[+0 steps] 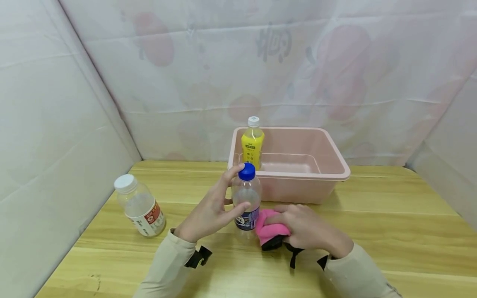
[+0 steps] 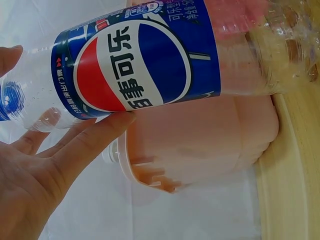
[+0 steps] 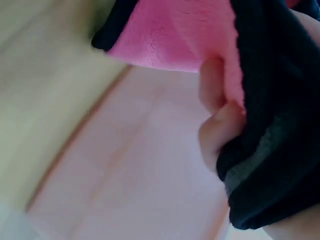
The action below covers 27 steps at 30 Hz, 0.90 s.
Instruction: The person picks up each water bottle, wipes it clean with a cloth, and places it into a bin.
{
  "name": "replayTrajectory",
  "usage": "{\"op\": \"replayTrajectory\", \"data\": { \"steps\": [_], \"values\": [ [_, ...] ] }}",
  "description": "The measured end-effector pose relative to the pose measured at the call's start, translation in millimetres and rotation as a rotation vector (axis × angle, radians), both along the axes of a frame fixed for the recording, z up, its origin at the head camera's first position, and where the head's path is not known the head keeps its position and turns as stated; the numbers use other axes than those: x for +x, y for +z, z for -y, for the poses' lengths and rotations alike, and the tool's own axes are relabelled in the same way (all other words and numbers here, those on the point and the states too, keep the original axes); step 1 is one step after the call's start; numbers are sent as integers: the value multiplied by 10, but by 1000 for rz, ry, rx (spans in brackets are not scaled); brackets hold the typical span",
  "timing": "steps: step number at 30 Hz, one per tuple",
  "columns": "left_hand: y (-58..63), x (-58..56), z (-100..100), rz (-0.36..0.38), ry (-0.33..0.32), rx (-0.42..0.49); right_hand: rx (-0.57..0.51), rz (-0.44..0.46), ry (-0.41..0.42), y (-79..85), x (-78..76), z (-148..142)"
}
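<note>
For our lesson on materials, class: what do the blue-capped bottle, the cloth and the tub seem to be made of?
Blue-capped bottle: probably plastic, glossy; its walls are see-through, with bright glints.
Cloth: likely plush fabric, matte; it folds softly and looks fuzzy.
Tub: probably moulded plastic, smooth with slight sheen; its corners look rounded.

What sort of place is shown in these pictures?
Probably a curtained-off indoor workspace: pale sheets hang behind and beside a wooden table, which bears a pink tub.
</note>
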<state>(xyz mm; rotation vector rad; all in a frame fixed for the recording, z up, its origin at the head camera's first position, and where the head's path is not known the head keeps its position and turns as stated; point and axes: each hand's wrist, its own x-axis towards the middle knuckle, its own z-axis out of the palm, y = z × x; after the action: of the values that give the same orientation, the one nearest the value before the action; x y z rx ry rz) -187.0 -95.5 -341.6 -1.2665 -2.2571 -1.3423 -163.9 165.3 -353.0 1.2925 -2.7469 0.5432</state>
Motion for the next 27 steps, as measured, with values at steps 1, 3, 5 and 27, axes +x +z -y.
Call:
{"op": "replayTrajectory", "data": {
  "steps": [1, 3, 5, 27],
  "values": [
    [-1, 3, 1, -2, 0, 1, -37, -46, 7, 30, 15, -7],
    [-2, 7, 3, -4, -2, 4, -129, -141, 19, 91, 44, -18],
    [0, 12, 4, -7, -8, 8, -225, -234, 24, 146, 69, -26],
    [1, -3, -13, -41, -3, 5, -586, -367, -3, 244, 100, 27]
  ]
}}
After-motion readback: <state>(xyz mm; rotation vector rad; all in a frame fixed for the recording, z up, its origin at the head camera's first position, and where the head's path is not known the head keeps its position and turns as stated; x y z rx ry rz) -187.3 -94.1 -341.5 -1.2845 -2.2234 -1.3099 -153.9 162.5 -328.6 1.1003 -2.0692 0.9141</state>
